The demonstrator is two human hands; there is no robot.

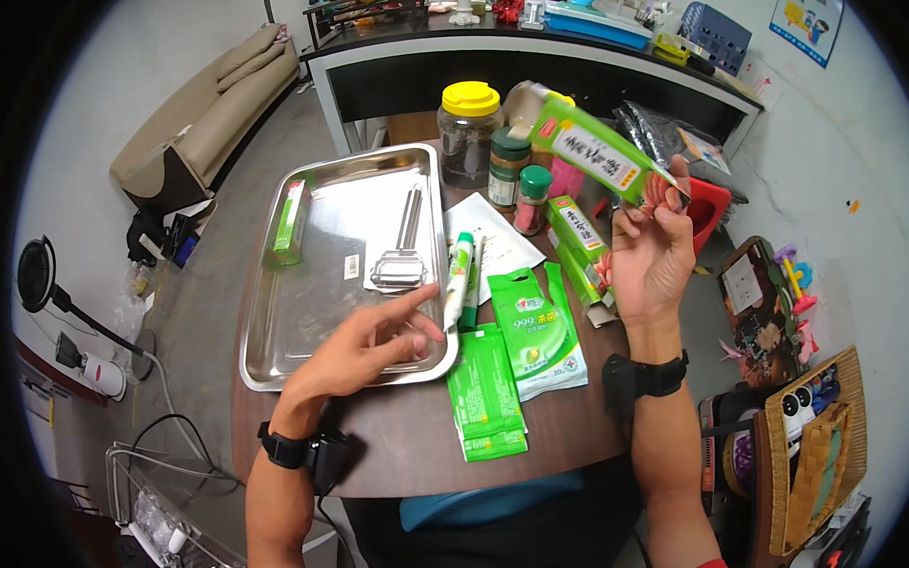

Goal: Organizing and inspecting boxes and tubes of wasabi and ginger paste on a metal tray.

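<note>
My right hand is raised at the right, shut on a long green-and-white box. My left hand is over the steel tray's front right, fingers apart, its index fingertip near a white-and-green tube. In the tray lie a small green box and a steel peeler. Beside the tray are two green wipe packets, one smaller and one larger, on white paper. More green boxes lie below my raised hand's box.
Jars and spice bottles stand at the wooden table's back, near a red container. A desk is behind, a sofa back left, a lamp left, a wicker basket right.
</note>
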